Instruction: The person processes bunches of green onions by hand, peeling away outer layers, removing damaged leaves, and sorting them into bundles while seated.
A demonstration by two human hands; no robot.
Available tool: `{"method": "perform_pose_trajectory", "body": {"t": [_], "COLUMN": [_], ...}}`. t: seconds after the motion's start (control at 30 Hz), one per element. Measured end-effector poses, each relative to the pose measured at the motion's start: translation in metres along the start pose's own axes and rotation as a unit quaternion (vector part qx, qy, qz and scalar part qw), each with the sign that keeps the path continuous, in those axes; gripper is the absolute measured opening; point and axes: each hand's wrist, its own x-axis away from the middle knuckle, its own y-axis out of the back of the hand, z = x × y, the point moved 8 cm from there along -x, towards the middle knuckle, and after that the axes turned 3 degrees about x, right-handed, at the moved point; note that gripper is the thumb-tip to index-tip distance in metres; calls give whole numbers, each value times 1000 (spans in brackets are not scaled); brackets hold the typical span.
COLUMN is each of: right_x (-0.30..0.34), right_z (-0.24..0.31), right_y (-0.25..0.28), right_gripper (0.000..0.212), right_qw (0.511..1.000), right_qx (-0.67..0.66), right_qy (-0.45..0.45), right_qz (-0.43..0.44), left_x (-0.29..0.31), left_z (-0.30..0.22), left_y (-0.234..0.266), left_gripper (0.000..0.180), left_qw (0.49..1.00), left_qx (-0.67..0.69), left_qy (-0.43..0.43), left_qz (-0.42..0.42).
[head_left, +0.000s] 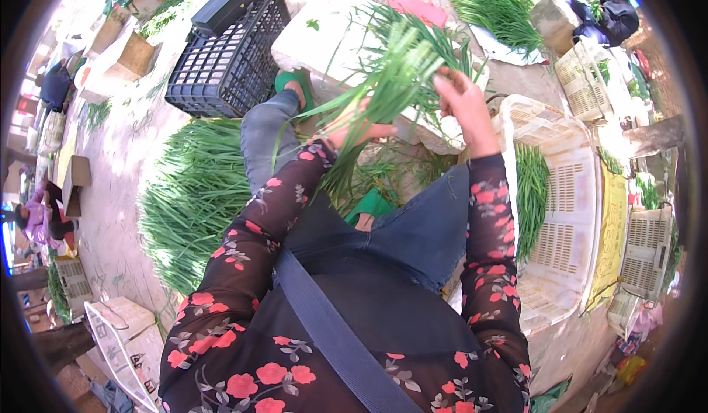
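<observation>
My left hand (358, 127) is closed round a loose bunch of green garlic chives (398, 70), in front of me above a white foam block (317, 37). The long leaves hang past my wrist and the pale stem ends point away to the right. Beside those stem ends is my right hand (468, 110), its fingers curled in. Whatever they pinch is too small to make out. More chives lie on the block under the bunch, with a pink flat piece (417, 9) at its far edge.
A big pile of chives (195, 199) lies on the ground to my left, below a black crate (221, 66) with a dark box (225, 7) on it. On my right stands a white plastic basket (564, 214) with chives inside. Another chive heap (494, 11) lies far right.
</observation>
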Motion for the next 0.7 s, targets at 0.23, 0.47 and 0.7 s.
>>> {"method": "perform_pose_trajectory", "body": {"t": [0.23, 0.47, 0.7], "right_x": [-42, 9, 44], "right_z": [-50, -54, 25], "right_y": [93, 38, 1], "right_gripper": [22, 23, 12], "right_qw": [848, 974, 966], "right_qx": [-495, -168, 29], "right_qy": [16, -91, 220], "right_qz": [-190, -123, -131], "left_x": [-4, -13, -18], "left_z": [-1, 38, 74], "left_y": [-13, -14, -16], "left_gripper": [35, 32, 33], "left_qw": [995, 987, 984], "left_qx": [76, 35, 26], "left_qy": [42, -94, -76], "left_qz": [48, -122, -161]}}
